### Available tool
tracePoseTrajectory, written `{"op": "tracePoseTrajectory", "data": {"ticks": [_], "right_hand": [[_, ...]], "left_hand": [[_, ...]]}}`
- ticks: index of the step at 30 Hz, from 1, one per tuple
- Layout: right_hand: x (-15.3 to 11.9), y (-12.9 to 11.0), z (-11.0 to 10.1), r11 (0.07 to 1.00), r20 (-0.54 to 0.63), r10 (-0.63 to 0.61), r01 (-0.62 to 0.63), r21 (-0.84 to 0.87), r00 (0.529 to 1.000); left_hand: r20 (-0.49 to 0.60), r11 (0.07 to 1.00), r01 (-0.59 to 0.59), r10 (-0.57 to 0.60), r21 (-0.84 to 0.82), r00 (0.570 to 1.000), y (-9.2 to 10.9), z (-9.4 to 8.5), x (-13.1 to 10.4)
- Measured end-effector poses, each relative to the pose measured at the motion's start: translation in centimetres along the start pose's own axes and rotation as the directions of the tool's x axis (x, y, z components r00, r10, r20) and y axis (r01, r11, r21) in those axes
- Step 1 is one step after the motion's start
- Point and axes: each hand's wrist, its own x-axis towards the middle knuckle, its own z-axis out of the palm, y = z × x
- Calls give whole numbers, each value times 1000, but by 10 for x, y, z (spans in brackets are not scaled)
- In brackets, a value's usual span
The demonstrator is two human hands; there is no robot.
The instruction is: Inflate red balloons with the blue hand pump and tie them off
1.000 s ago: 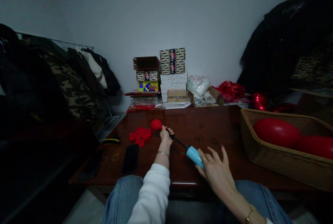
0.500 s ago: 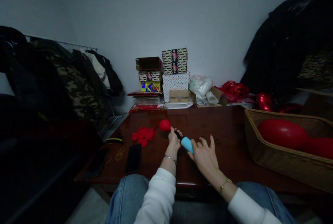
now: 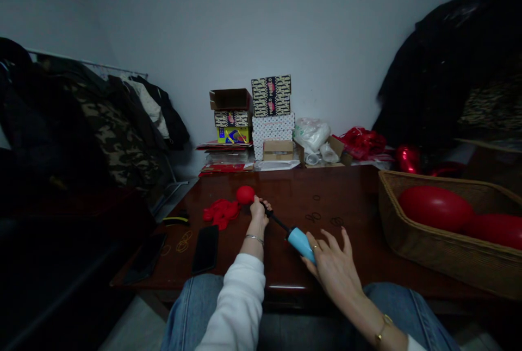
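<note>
My left hand (image 3: pixel 259 212) is closed around the neck of a small, partly filled red balloon (image 3: pixel 245 195) and the black nozzle end of a hand pump. The pump's light blue barrel (image 3: pixel 302 244) lies between thumb and palm of my right hand (image 3: pixel 332 258), whose other fingers are spread. A black rod shows between the barrel and the nozzle end. To the left of the small balloon, a pile of flat red balloons (image 3: pixel 222 212) rests on the brown table (image 3: pixel 285 280).
A wicker basket (image 3: pixel 440 256) with large red balloons (image 3: pixel 434 208) stands at the right. Phones (image 3: pixel 205 249), rubber bands (image 3: pixel 184 242) and a yellow-black tool (image 3: pixel 176 221) lie on the left. Stacked boxes (image 3: pixel 272 136) and plastic bags (image 3: pixel 312 133) line the back.
My right hand has drawn the blue barrel back toward the lower right, exposing more black rod. My left hand and the small balloon have shifted slightly left.
</note>
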Motion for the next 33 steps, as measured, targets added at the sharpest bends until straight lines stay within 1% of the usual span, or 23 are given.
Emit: {"op": "tracePoseTrajectory", "data": {"ticks": [3,7,10,14,17,19,21,24,27,30,33], "right_hand": [[-6,5,0,1000,-4,-5,5,-1,1000],[-3,6,3,1000,11,-1,2,-21,1000],[8,2,4,1000,29,-2,3,-30,1000],[30,-10,4,999,49,12,-11,-30,999],[43,-19,4,999,73,36,-34,-23,997],[45,-23,5,999,73,43,-42,-17,996],[43,-25,7,999,66,44,-44,-9,997],[32,-22,8,999,61,44,-44,4,997],[15,-13,5,999,49,36,-37,28,998],[-3,-4,2,998,25,24,-25,49,999],[-15,3,0,999,2,17,-17,44,1000]], "left_hand": [[-15,1000,-2,1,-7,1000,3,-1,0],[-44,999,10,-11,-34,999,-3,-1,-7],[-31,1000,20,-20,-20,999,-13,0,-12],[5,999,49,-49,22,999,-25,6,-17],[11,996,58,-59,73,998,-28,9,-20],[11,994,54,-55,95,998,-28,10,-20],[11,993,50,-51,109,999,-26,8,-18],[8,990,47,-48,132,999,-20,4,-12],[1,988,34,-35,151,999,-11,-1,-6],[-7,991,6,-5,134,1000,-1,-4,-1],[-18,994,9,-7,111,1000,4,-5,2]]}}
